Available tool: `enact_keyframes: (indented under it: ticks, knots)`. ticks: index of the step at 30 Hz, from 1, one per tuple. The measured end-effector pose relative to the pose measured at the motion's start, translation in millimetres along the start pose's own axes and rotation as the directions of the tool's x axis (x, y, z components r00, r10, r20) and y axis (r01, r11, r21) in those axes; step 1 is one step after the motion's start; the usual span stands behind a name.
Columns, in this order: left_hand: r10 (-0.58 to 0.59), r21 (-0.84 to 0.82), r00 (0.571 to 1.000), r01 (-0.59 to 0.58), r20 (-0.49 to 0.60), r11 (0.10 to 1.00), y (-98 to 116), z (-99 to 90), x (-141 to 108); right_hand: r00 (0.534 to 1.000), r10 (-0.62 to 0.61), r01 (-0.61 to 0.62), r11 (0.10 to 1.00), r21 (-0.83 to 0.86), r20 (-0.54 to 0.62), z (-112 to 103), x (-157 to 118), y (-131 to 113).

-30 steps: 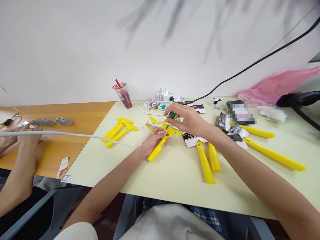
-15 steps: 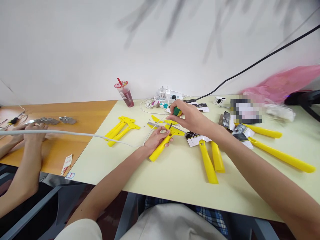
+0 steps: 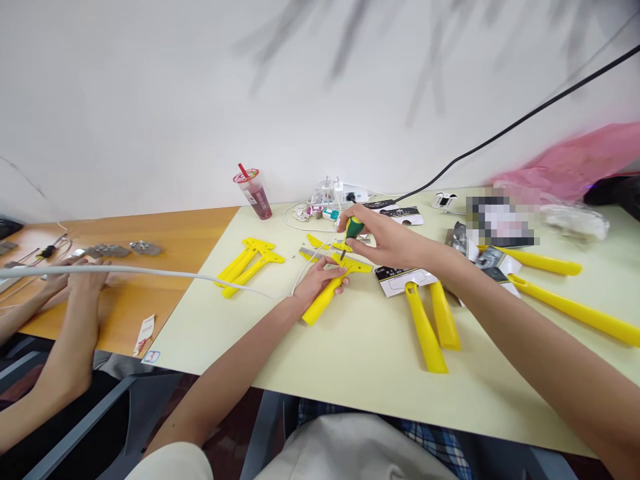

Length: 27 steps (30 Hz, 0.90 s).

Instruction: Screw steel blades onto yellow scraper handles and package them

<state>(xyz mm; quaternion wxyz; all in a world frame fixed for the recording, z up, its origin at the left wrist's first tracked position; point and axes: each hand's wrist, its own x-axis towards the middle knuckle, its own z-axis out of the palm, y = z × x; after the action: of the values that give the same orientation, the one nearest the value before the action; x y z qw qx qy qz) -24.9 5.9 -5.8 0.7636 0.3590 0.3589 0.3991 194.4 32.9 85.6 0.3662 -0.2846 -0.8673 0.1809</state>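
R hand (image 3: 387, 243) is pinching green-handled screwdriver (image 3: 354, 228) betw thumb & fingers, tip pointing down at head of yellow scraper (image 3: 324, 300); contact unclear. L hand (image 3: 317, 280) is wrapping round scraper's handle, fingers curled, holding it on pale table (image 3: 210, 333) w/ metal strip (image 3: 313, 255) lying across scraper's head. 2 yellow T-pieces (image 3: 250, 267) are lying to L; loose yellow handles (image 3: 425, 337) are lying to R, just beside black-and-white card (image 3: 400, 281). Cup w/ red straw (image 3: 253, 197) & power strip (image 3: 353, 193) are standing by wall. Co-worker's hands (image 3: 85, 273) are resting, spread, on orange table (image 3: 125, 300), white cable (image 3: 150, 272) running across them.
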Motion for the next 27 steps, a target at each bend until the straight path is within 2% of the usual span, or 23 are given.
enact_keyframes:
  ticks: [2, 4, 7, 14, 20, 27]
  knots:
    - [-0.001, -0.003, 1.000, 0.001, -0.018, 1.000, -0.1, -0.5, 0.0, 0.998, 0.025, -0.029, 0.998, 0.063, 0.064, -1.8, -1.2, -0.1]
    - [0.000, -0.001, 1.000, 0.000, -0.019, 1.000, 0.0, -1.4, 0.2, 0.996, 0.055, -0.065, 0.989, 0.131, 0.076, -1.8, -1.6, 0.9]
    - [-0.005, 0.014, 1.000, 0.005, 0.006, 1.000, -0.5, -3.0, 1.0, 0.998, 0.061, -0.061, 0.988, 0.140, 0.000, 1.6, -1.0, 5.1]
    - [-0.023, 0.107, 0.998, 0.017, 0.058, 0.994, -0.9, -6.8, 4.1, 0.989, 0.084, -0.081, 0.996, 0.028, -0.119, 7.3, 0.1, 14.1]
    - [-0.028, 0.187, 0.998, 0.017, 0.053, 0.982, 3.9, -3.9, 0.5, 0.975, 0.160, -0.158, 0.987, 0.024, -0.156, 7.8, 1.6, 8.4]
    - [-0.005, 0.184, 0.999, -0.003, 0.044, 0.983, 4.2, 0.0, -0.7, 0.956, 0.237, -0.235, 0.971, 0.033, -0.175, 9.5, 3.3, -0.4]
